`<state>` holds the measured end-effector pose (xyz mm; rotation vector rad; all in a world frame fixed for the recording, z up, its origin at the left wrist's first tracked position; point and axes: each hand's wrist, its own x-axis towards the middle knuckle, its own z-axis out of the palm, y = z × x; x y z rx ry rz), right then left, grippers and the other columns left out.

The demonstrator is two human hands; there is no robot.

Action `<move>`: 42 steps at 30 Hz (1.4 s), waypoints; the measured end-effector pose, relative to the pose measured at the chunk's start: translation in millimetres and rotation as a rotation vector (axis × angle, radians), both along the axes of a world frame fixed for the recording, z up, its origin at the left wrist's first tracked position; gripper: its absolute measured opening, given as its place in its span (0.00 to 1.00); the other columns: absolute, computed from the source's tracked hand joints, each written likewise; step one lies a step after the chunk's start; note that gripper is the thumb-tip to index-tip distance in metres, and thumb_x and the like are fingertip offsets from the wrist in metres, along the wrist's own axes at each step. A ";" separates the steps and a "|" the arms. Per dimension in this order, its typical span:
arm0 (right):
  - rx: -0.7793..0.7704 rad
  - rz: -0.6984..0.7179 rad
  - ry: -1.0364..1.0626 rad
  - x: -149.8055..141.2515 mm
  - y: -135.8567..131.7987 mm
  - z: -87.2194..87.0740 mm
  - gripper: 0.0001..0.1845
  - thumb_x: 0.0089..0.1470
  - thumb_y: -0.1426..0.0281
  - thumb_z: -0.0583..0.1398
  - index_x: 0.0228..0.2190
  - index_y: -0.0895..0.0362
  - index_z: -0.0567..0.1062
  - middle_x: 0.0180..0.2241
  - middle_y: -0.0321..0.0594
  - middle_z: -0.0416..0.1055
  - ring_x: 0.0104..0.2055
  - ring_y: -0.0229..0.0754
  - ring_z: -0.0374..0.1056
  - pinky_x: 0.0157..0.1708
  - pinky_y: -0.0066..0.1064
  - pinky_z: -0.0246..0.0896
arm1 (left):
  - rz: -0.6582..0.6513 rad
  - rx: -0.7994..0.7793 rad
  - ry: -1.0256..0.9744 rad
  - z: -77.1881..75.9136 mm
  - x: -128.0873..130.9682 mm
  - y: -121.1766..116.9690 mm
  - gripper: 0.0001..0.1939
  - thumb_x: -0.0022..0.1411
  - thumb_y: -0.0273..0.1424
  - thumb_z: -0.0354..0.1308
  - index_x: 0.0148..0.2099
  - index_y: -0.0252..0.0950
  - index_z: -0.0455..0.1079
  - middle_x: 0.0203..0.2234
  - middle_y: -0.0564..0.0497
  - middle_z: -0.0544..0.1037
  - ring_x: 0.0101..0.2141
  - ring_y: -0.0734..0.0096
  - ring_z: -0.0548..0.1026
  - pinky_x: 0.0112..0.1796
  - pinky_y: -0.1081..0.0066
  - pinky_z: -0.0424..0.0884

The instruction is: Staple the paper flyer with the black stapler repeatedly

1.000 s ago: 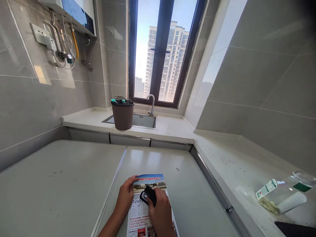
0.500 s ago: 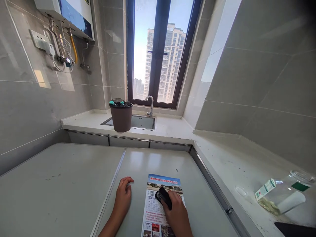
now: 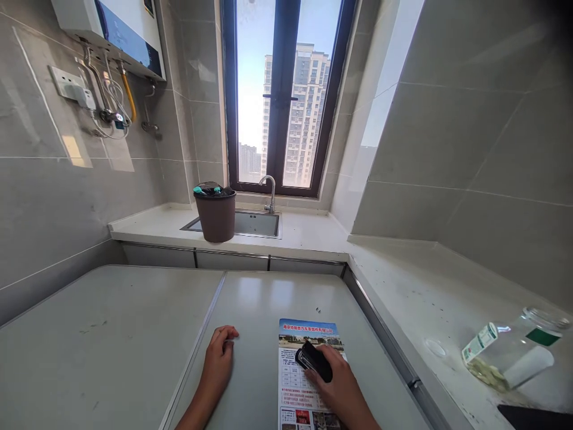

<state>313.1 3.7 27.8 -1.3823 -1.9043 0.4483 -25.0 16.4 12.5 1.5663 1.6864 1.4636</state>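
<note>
A printed leaflet (image 3: 301, 364) with a blue header lies on the grey table (image 3: 134, 334) in front of me. My right hand (image 3: 342, 388) rests on it, fingers wrapped round a small black stapler (image 3: 313, 361) that sits on the leaflet's upper part. My left hand (image 3: 219, 358) lies on the bare table to the left of the leaflet, fingers curled loosely with nothing visible in them, apart from the paper.
A brown bin (image 3: 216, 212) stands on the white counter by the sink (image 3: 255, 224) and tap (image 3: 270, 191) under the window. A glass jar (image 3: 514, 352) lies on its side on the right counter. A water heater (image 3: 111, 36) hangs on the left wall.
The leaflet and my right hand with the stapler slid to the right. My left hand let go of the leaflet's edge and now rests on the bare table.
</note>
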 end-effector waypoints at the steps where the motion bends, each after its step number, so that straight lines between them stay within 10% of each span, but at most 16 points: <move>1: -0.013 0.012 0.030 5.6 3.3 3.4 0.14 0.60 0.57 0.61 0.41 0.52 0.77 0.40 0.45 0.77 0.42 0.52 0.74 0.41 0.38 0.69 | 0.001 0.001 -0.003 0.5 0.1 0.1 0.11 0.60 0.30 0.50 0.37 0.39 0.75 0.42 0.45 0.76 0.44 0.57 0.77 0.44 0.60 0.75; 12: -0.030 -0.239 0.073 89.3 51.5 -23.0 0.31 0.64 0.43 0.49 0.27 0.55 0.72 0.28 0.44 0.75 0.32 0.48 0.70 0.33 0.32 0.60 | -0.006 -0.029 -0.036 -2.5 -0.5 1.4 0.11 0.59 0.30 0.50 0.37 0.39 0.74 0.43 0.44 0.75 0.43 0.57 0.76 0.43 0.61 0.74; 42: 0.089 -0.184 -0.105 86.6 53.2 -28.8 0.28 0.67 0.50 0.49 0.24 0.53 0.70 0.26 0.42 0.72 0.30 0.47 0.69 0.31 0.32 0.61 | -0.025 -0.015 -0.028 -4.1 0.5 2.1 0.09 0.61 0.30 0.51 0.35 0.39 0.74 0.38 0.47 0.73 0.37 0.61 0.76 0.39 0.65 0.73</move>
